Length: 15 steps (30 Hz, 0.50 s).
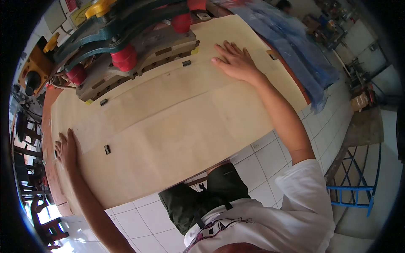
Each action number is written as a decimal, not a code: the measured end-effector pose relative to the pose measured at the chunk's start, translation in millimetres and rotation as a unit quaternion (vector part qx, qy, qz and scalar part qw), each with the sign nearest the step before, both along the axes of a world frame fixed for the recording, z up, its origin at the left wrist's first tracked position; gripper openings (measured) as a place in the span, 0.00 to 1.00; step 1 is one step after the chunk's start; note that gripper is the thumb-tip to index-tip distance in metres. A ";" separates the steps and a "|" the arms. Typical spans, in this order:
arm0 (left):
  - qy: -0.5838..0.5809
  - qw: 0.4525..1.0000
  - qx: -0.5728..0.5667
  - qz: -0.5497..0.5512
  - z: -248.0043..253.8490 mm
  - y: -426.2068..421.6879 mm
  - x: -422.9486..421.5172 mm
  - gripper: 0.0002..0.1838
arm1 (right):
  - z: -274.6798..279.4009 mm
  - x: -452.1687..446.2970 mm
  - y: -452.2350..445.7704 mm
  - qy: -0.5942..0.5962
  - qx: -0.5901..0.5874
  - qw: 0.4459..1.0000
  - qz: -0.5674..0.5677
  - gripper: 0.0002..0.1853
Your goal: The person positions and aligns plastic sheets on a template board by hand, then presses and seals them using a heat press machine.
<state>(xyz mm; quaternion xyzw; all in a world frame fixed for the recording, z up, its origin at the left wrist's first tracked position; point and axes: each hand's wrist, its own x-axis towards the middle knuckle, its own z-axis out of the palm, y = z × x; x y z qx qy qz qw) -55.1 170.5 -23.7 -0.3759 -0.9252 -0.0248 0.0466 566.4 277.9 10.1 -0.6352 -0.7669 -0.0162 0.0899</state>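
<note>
A wide tan sheet (pixel 168 143), which looks like paper or thin board, covers the table before me. My right hand (pixel 236 63) lies flat on its far right part, fingers spread, holding nothing. At the sheet's left edge my left hand (pixel 66 148) rests with its fingers stretched out, beside a small dark piece (pixel 55 154) at the edge. Small black blocks sit on the sheet: one block (pixel 107 149) near my left hand, another block (pixel 104 102) further back, and a third block (pixel 187 63) left of my right hand. A darker piece (pixel 272 55) lies at the right edge.
Over the sheet's far side stands a dark green press (pixel 139 36) with red cylindrical mounts (pixel 123 58) and a long metal bar. An orange control box (pixel 36 67) is at the left. Blue plastic sheeting (pixel 291 50) hangs at the right; a blue metal frame (pixel 354 189) stands lower right.
</note>
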 end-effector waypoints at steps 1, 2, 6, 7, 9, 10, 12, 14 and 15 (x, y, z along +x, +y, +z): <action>0.000 1.000 0.000 -0.001 -0.5 0.1 0.1 0.47 | -0.1 0.3 -0.3 0.005 0.002 1.000 0.003 0.41; -0.002 1.000 0.006 -0.002 -1.2 -0.5 0.1 0.47 | -0.2 0.6 -0.8 0.005 0.002 1.000 0.003 0.41; -0.004 1.000 0.007 -0.011 -0.9 -1.2 -1.5 0.48 | -0.3 0.0 -1.2 0.002 0.007 1.000 0.004 0.41; -0.004 1.000 0.006 -0.010 -1.2 -1.5 -1.6 0.48 | -1.0 0.4 -1.5 0.000 0.012 1.000 0.006 0.41; 0.000 1.000 0.011 -0.021 -1.2 -3.6 -2.0 0.48 | -2.2 3.3 -3.2 -0.004 0.018 1.000 0.006 0.40; 0.015 1.000 0.004 -0.022 -2.4 -3.0 -0.9 0.47 | -2.6 2.1 -1.3 -0.005 0.026 1.000 0.011 0.39; 0.044 0.998 -0.002 -0.047 -7.7 -4.3 -8.3 0.45 | -4.6 6.3 2.9 -0.010 0.030 0.999 0.041 0.38; 0.088 0.991 0.011 -0.101 -14.1 -10.2 -4.3 0.44 | -13.1 12.4 14.5 0.034 0.043 0.995 0.078 0.35; 0.082 0.994 0.023 -0.063 -23.8 -4.8 -13.7 0.43 | -19.0 16.0 25.3 0.031 0.040 0.994 0.096 0.33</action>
